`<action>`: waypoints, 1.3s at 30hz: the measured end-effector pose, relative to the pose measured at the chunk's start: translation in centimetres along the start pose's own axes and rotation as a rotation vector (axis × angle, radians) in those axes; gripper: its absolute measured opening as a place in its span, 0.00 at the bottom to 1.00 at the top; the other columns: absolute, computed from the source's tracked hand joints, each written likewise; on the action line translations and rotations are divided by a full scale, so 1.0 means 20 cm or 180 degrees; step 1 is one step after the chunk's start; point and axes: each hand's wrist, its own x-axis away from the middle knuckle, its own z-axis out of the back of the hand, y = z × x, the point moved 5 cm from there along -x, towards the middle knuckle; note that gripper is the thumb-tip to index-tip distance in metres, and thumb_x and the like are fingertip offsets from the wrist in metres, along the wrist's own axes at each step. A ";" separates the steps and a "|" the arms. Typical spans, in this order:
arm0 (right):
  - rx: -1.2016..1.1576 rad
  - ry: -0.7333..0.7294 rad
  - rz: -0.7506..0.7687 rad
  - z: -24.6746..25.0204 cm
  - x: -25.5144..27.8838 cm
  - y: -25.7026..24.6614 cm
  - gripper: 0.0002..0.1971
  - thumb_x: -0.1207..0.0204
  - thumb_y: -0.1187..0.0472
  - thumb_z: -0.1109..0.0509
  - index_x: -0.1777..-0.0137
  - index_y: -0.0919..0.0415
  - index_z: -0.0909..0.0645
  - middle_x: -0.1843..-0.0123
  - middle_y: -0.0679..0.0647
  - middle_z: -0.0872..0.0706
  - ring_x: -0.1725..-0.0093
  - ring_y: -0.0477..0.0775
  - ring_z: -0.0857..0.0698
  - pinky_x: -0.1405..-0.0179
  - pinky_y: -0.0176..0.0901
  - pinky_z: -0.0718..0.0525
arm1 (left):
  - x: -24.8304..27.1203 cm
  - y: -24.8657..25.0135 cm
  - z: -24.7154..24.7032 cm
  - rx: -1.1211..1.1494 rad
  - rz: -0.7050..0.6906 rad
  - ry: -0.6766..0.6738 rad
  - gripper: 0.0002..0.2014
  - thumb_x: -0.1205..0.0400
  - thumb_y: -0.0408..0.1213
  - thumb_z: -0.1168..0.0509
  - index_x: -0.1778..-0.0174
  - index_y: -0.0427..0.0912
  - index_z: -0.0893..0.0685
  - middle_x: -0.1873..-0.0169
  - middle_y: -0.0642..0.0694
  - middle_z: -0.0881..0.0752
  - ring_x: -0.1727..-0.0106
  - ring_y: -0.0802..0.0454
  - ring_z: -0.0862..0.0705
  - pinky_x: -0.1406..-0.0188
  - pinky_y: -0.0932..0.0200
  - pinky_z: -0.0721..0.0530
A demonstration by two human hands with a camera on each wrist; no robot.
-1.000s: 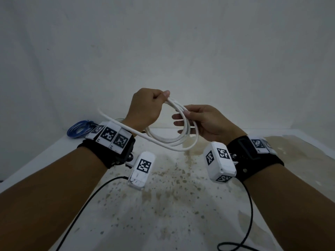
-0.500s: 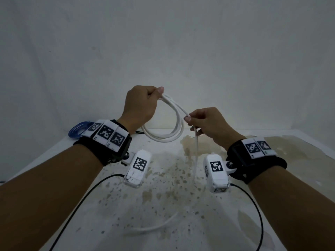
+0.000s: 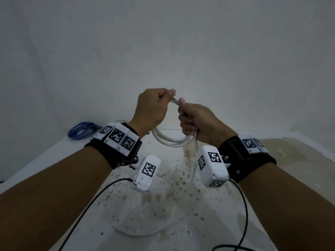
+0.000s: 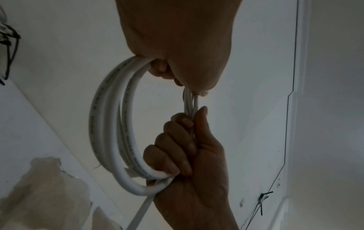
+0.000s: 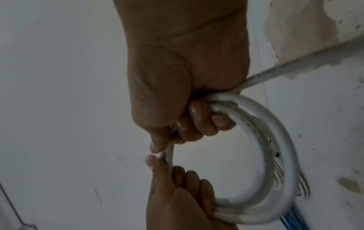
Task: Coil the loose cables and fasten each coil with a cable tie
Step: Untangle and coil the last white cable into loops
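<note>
A white cable [image 3: 172, 141] hangs as a coil of several loops between my two hands, above the table. My left hand [image 3: 154, 107] grips the top of the coil, thumb pressed on the strands. My right hand [image 3: 197, 122] sits right beside it, fingers curled round the same bundle. The left wrist view shows the coil [image 4: 110, 124] with the right hand [image 4: 187, 155] closed on its lower end. In the right wrist view the loops [image 5: 275, 147] curve from the right hand [image 5: 177, 101] to the left hand [image 5: 177, 194]. A loose tail [image 3: 194, 167] drops to the table.
A blue cable coil [image 3: 81, 130] lies at the table's far left by the wall. The white table [image 3: 272, 178] is stained and speckled brown. Black wrist-camera leads [image 3: 243, 205] trail across the near table. The slack white tail curves on the table [image 3: 145, 232].
My right hand rose from pinching the hanging strand and closed on the coil beside my left hand. The loops gathered tighter, and the tail pulled in across the table.
</note>
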 end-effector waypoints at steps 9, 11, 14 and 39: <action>-0.1120 0.1911 0.0597 0.14 -0.05 0.00 0.19 0.12 0.50 0.38 0.63 0.58 0.32 0.82 0.49 0.34 0.85 0.48 0.37 0.82 0.38 0.35 | 0.11 0.13 -0.03 -0.0978 0.0102 -0.0629 0.24 0.12 0.54 0.44 0.69 0.44 0.22 0.70 0.47 0.18 0.62 0.44 0.17 0.59 0.52 0.21; -0.1324 0.2183 0.0729 0.18 -0.06 -0.01 0.19 0.13 0.48 0.38 0.62 0.59 0.32 0.81 0.49 0.34 0.84 0.48 0.36 0.82 0.39 0.33 | 0.25 0.13 -0.14 -0.0518 0.1038 -0.1918 0.33 0.12 0.60 0.50 0.71 0.39 0.18 0.77 0.47 0.14 0.74 0.50 0.16 0.69 0.59 0.18; -0.1633 0.2322 0.0798 0.19 -0.05 -0.02 0.19 0.13 0.47 0.38 0.61 0.59 0.32 0.80 0.49 0.34 0.83 0.49 0.36 0.81 0.38 0.31 | 0.39 0.06 -0.24 0.0802 0.2690 -0.2175 0.34 0.12 0.61 0.50 0.48 0.29 0.18 0.68 0.37 0.11 0.76 0.50 0.13 0.75 0.61 0.14; -0.1202 0.1413 0.0220 0.01 0.01 0.13 0.19 0.12 0.47 0.41 0.61 0.59 0.32 0.78 0.50 0.37 0.81 0.49 0.39 0.79 0.41 0.27 | 0.14 -0.07 -0.07 0.0912 0.1028 0.0344 0.14 0.09 0.37 0.50 0.40 0.39 0.19 0.49 0.46 0.13 0.66 0.58 0.09 0.70 0.65 0.12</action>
